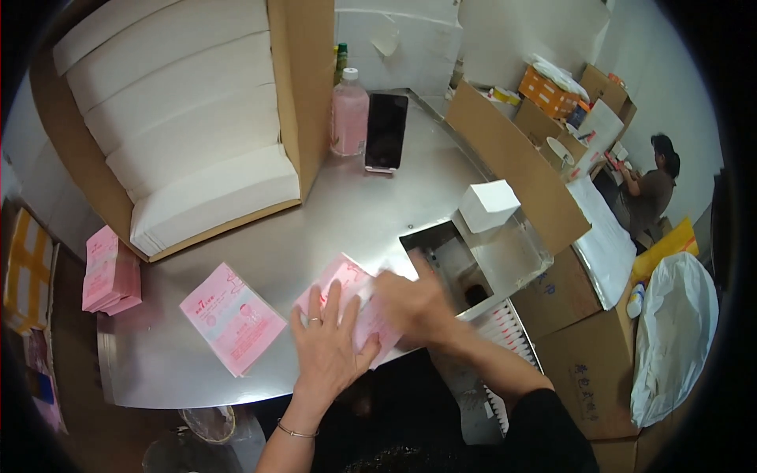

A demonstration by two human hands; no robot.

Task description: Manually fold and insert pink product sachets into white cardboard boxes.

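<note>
My left hand [330, 339] lies with fingers spread on a pink printed paper packet [344, 270] on the metal table. A ring and a bracelet show on that hand and wrist. My right hand [412, 306] is over the packet's right side, beside a square opening in the tabletop, and motion smears its fingers; whether it grips anything is unclear. Left of my hands lies a flat stack of similar pink packets [233, 319]. Another, taller pile of pink packets [110, 270] stands at the table's left edge.
A large carton [303, 94] of white paper stacks rises at the back left. Behind are a pink-liquid bottle [349, 118] and a propped phone [386, 132]. A white box [489, 206] sits beside the opening [436, 238]. Cartons [583, 370] stand at right; another person [654, 185] sits beyond.
</note>
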